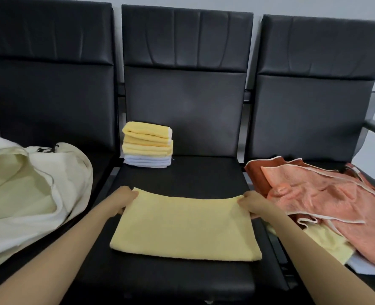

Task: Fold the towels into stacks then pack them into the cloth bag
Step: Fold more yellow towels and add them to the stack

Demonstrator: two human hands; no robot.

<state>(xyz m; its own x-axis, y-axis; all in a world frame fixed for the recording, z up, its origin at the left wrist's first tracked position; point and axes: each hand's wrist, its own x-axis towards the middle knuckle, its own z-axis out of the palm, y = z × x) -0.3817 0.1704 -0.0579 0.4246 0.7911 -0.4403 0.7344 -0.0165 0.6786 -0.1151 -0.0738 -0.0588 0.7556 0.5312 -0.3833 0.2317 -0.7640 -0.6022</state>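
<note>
- Yellow terry towel (185,227) lies flat on the middle seat (204,177) of a row of three black padded chairs. It is folded over, with the fold along its near edge.
- I have my left hand (125,200) clenched on the towel's far left corner, fingers curled round the cloth.
- My right hand (251,204) grasps the far right corner the same way, so the far edge runs between both hands and dips slightly in the middle.
- At the back left of the same seat, close to the backrest, stands the stack of folded towels (147,144). The yellow ones are on top and the white ones at the bottom. It is well apart from the towel I hold.
- On the left seat slumps the cream cloth bag (68,179), its mouth gaping toward me and the pale lining showing.
- On the right seat sits a heap of unfolded towels (318,194), salmon-orange on top, with a rust-brown towel (257,175) at its back left.
- From under the heap's near edge poke a pale yellow towel (329,241) and a white towel (362,266), just beside my right forearm.
</note>
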